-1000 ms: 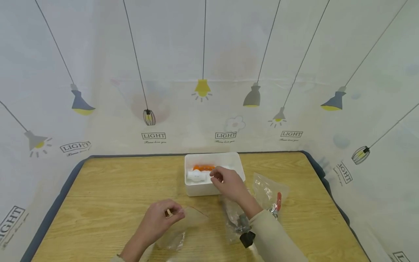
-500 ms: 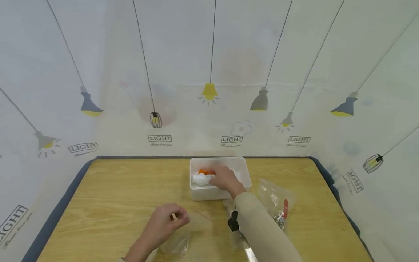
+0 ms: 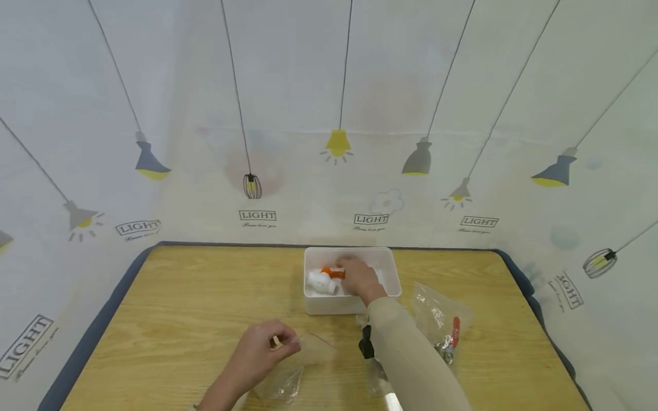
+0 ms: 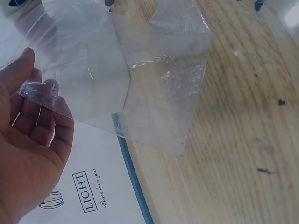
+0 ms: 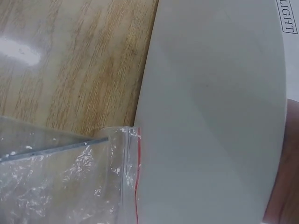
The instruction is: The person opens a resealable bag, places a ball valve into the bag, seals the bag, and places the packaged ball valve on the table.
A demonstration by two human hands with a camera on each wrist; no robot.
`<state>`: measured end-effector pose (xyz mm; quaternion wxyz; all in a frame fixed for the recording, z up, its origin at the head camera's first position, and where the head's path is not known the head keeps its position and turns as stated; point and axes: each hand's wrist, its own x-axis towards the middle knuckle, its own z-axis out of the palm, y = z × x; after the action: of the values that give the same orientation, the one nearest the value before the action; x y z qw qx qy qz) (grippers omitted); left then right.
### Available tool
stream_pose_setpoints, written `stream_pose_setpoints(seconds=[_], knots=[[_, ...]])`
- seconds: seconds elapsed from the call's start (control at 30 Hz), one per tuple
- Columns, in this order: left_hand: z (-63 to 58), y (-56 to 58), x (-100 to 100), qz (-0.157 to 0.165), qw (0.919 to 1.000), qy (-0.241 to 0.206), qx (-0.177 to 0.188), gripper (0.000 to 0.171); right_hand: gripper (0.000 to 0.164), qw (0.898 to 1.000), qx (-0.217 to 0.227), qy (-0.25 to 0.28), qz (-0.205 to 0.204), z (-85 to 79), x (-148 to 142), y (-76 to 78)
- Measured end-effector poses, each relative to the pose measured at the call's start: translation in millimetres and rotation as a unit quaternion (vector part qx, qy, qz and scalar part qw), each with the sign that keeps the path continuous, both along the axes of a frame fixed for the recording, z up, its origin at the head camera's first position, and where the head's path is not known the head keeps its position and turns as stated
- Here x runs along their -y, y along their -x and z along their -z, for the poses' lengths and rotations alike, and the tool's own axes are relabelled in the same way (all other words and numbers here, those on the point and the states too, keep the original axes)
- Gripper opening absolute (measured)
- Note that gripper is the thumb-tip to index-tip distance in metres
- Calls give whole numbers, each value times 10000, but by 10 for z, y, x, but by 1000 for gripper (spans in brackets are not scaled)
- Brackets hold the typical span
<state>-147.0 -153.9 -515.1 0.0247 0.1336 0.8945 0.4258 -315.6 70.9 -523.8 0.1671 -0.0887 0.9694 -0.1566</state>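
My left hand (image 3: pixel 264 348) pinches the upper edge of a clear zip-lock bag (image 4: pixel 159 88) between thumb and fingers. The bag hangs loosely over the table with nothing visible inside. My right hand (image 3: pixel 360 279) reaches into a white plastic box (image 3: pixel 329 306), fingers pointing down. Beside its fingers lies an orange piece (image 3: pixel 333 273), whose right end the hand covers; whether it is gripped cannot be told. A white pipe-like fitting (image 3: pixel 321 282) lies at the box's left. In the right wrist view, the box wall (image 5: pixel 210 112) hides most of the right hand (image 5: pixel 284 172).
Right of the box lies a clear bag (image 3: pixel 437 308) holding a red-handled metal part (image 3: pixel 455 332). Another zip bag (image 5: pixel 98 182) touches the box's front, partly under the right forearm. The wooden table (image 3: pixel 205 285) meets a printed wall cloth (image 3: pixel 288 171) behind.
My right hand has gone from above the box down into it, beside the orange piece. The white fitting has turned slightly. My left hand keeps its pinch on the bag.
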Motion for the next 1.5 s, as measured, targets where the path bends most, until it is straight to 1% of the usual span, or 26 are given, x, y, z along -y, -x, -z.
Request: stream_pose_setpoints(seconds=[0.07,0.17,0.3,0.4,0.5,0.63,0.73,0.83,0.93,1.03,1.13,1.2,1.3,1.37,1.5], knots=[[-9,-7,-14,-9,10000,5,-35,8,36,9998,177,-25,129,13,-24,4],[-26,-21,-34,-6,10000,-19,19,8,30,9987,420,-45,282,25,-55,-5],[-45,-31,-43,-27,10000,-5,79,9,22,9985,482,8,246,10,-86,-19],[-53,-25,-37,-43,10000,-17,-3,9,15,9976,593,189,297,-11,-103,-16],[-62,-17,-30,-29,9999,-63,-80,9,17,9966,628,250,464,-22,-119,0],[-65,-14,-24,-22,9998,-79,-154,8,24,9975,305,83,625,-40,-133,11],[-65,-12,-19,-49,9998,-75,-150,9,28,9983,-107,18,570,-68,-137,-4],[-72,-9,-11,-111,9999,-56,-16,10,28,9974,-460,364,424,-119,-144,-33],[-77,-8,2,-169,9998,-28,104,10,25,9918,-583,1093,310,-223,-175,-90],[-76,-4,12,-200,9997,-22,165,9,29,9830,-595,1714,283,-382,-249,-186],[-76,-1,10,-222,9996,-14,182,8,33,9749,-857,2050,137,-538,-367,-328],[-75,1,7,-238,9996,1,156,8,31,9686,-1067,2244,-71,-632,-450,-450],[-78,4,-1,-257,9996,18,128,8,27,9576,-1226,2571,-430,-742,-564,-664],[-83,4,-11,-264,9996,21,111,8,24,9516,-1238,2730,-678,-800,-624,-814],[-102,2,-42,-284,9995,61,138,9,21,9437,-1161,2884,-1130,-854,-688,-1085]])
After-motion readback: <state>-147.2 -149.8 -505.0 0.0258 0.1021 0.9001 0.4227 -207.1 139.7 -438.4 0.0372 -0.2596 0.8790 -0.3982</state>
